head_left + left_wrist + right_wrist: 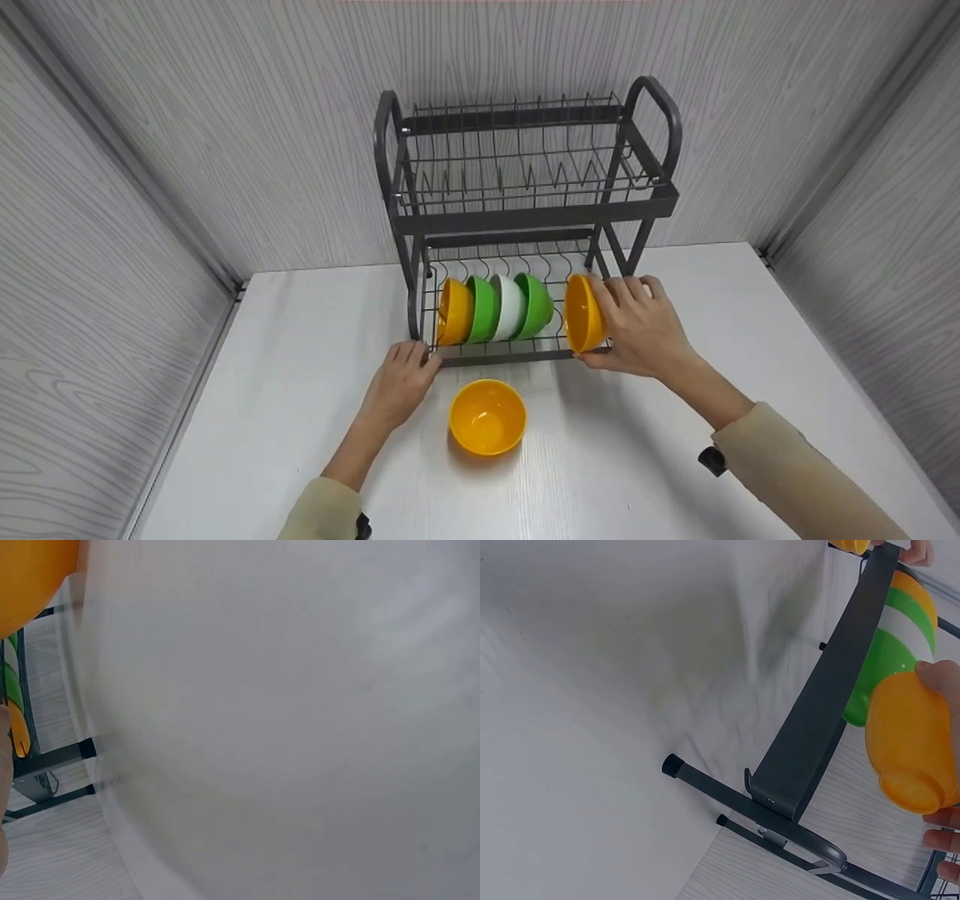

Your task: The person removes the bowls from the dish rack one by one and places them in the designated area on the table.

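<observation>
My right hand [641,330] grips an orange bowl [585,319] tipped on its side at the right end of the dish rack's lower tier. The thumb is at the near rim and the fingers reach over the far side. My left hand [399,384] holds the front left corner of the black dish rack [525,219]. To the left of the held bowl, a row of bowls stands on edge: an orange bowl [454,313], a green bowl [482,309], a white bowl [509,307] and another green bowl [535,306]. A gap separates this row from the held bowl.
Another orange bowl [487,417] sits upright on the white table [300,420], in front of the rack and between my arms. The rack's upper tier [517,157] with wire dividers overhangs the back of the lower tier. Grained panels [225,135] enclose the table.
</observation>
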A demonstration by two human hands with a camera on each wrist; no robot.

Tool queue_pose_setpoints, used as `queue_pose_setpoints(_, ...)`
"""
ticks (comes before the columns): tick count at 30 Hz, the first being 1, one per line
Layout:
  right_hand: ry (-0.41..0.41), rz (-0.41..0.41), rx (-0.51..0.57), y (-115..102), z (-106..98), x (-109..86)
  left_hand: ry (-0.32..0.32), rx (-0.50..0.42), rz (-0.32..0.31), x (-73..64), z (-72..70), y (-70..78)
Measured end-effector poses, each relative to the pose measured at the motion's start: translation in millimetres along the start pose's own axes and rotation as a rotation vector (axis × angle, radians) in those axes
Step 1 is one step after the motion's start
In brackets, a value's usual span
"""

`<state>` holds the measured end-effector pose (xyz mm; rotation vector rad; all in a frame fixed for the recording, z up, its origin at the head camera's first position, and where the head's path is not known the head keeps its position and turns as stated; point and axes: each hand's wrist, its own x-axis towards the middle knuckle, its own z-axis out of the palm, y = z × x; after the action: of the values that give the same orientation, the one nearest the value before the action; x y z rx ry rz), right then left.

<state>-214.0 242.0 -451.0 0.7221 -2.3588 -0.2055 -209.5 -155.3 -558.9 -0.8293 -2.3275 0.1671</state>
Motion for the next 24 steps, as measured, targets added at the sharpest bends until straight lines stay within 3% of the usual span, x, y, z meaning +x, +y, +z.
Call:
queue_pose_setpoints(11, 0.009, 0.008, 0.029, -8.0, -4.3, -9.0, -0.003, 0.012, 0.005, 0.5, 0.1, 1.0)
queue_pose_setpoints(24, 0.097, 0.013, 0.080, -16.3, -5.1, -22.5, -0.007, -0.003, -0.004, 0.4, -2.4, 1.5)
